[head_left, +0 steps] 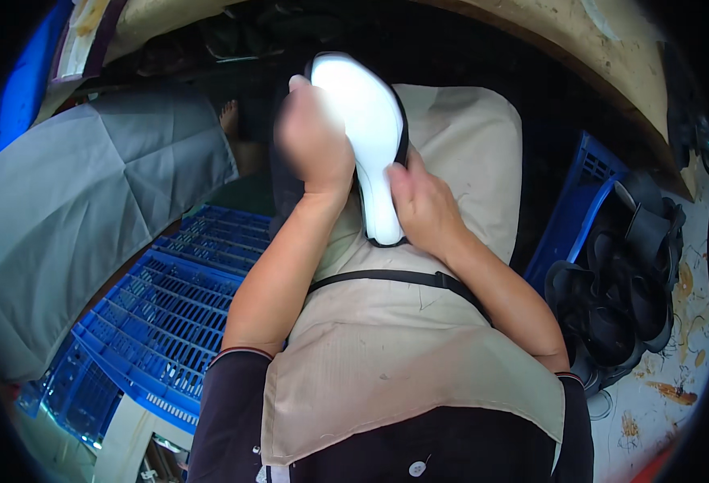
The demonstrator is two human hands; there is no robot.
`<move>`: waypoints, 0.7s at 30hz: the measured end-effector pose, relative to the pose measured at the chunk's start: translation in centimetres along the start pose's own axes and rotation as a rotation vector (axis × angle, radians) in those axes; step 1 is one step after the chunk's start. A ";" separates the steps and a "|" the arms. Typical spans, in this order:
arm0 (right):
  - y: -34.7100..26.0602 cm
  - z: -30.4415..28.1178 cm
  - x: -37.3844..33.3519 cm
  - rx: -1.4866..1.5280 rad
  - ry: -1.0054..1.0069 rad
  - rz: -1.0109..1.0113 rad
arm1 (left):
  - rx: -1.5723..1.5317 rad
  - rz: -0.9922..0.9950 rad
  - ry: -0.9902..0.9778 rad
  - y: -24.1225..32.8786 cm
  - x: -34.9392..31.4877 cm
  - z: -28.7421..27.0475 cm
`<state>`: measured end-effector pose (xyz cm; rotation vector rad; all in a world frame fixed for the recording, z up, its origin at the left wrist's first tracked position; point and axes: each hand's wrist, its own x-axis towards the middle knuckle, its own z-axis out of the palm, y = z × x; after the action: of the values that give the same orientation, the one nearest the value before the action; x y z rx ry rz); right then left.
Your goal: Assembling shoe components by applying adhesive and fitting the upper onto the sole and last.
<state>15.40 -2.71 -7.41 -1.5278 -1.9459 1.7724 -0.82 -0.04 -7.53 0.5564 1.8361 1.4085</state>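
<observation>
On my head feed: white sole (373, 145), black-edged, held lengthwise over the beige apron (467, 145). Wide end points away, at the left end of the apron's far edge and reaching past it; narrow end sits just beyond the black strap (386, 276). Can't tell if it rests on the apron or is lifted.

Right hand (428, 205): closed on the narrow part, thumb against the right edge, other fingers partly hidden behind it. Left hand (316, 137): at the left side of the wide end, fingers curled but blurred; can't tell how tight, or whether it pinches anything.

My read on the step: right steadies, left works the wide end's rim. Next move, I'd say, calls for a firm right-hand hold so the sole doesn't twist, and left-hand pressure that follows the curve. Black shoe-like pieces (612, 310) are piled off to the right, neither hand near them.
</observation>
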 end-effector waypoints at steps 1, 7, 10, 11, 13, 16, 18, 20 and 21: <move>-0.4 0.0 -0.1 -0.111 0.001 0.009 | -0.014 -0.022 0.002 0.0 0.2 -0.1; 1.9 -1.8 -0.4 0.131 -0.025 -0.469 | -0.149 -0.001 -0.189 0.3 -0.1 -1.5; -1.9 -5.5 3.3 0.609 0.135 -0.177 | -0.179 0.042 -0.235 2.0 -1.1 -0.9; -3.1 -7.7 5.7 0.567 -0.022 -0.053 | -0.192 0.054 -0.255 2.3 -1.5 -0.5; -5.6 -9.4 6.5 0.525 -0.190 0.069 | -0.202 0.066 -0.263 2.2 -1.7 -0.6; -9.2 -9.1 5.7 0.137 -0.163 0.058 | -0.072 0.154 -0.234 1.3 -1.8 -1.7; -8.3 -6.8 5.4 -0.075 -0.011 -0.124 | -0.024 0.180 -0.206 0.8 -1.1 -2.9; -3.1 -1.9 4.5 -0.157 0.157 -0.300 | -0.084 0.143 -0.212 0.6 0.0 -3.3; -0.6 1.0 4.3 -0.106 0.368 -0.405 | -0.117 0.122 -0.232 0.6 0.7 -3.2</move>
<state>12.29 -0.32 -9.50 -1.2576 -2.0000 1.1547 -3.76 -1.38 -6.82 0.7491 1.5488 1.4547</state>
